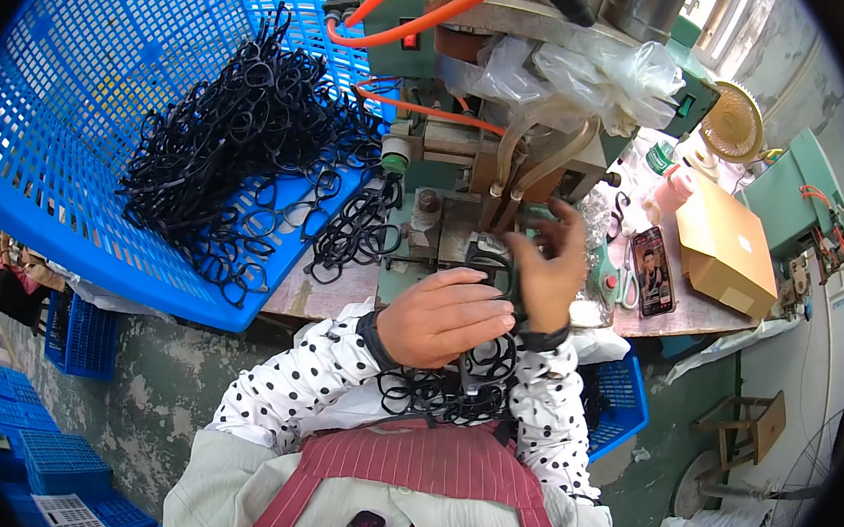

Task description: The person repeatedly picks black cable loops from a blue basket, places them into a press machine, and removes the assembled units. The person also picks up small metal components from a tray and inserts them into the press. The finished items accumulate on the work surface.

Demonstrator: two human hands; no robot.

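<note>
My left hand lies across the front of a green machine, back up, fingers together and bent over a black eyeglass frame. The frame's rim shows past the thumb; the rest is hidden under the fingers. To its right, my right hand is raised beside the machine's clear tubes, thumb and fingers apart, slightly blurred, with nothing visible between them. Below both hands, several black eyeglass frames lie in a heap at my apron. More frames are piled on the table left of the machine.
A large blue basket, tipped on the left, holds a tangled heap of black frames. Orange hoses cross the machine above. On the right are scissors, a phone and a cardboard box. A blue crate stands low right.
</note>
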